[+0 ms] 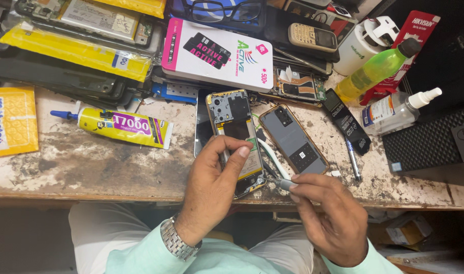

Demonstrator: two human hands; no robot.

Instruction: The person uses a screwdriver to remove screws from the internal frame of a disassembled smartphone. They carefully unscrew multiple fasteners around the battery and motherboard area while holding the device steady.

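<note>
Worn, stained wooden bench (90, 167), glossy yellow plastic glue tube (123, 127), shiny metal wristwatch (178, 241)

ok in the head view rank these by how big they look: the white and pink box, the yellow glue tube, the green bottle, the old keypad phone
1. white and pink box
2. yellow glue tube
3. green bottle, close to the tube in length, so these two are unsure
4. keypad phone, clearly smallest

Opened phone (236, 137) lies between glue tube (121, 127) and back cover (293, 139).
</note>
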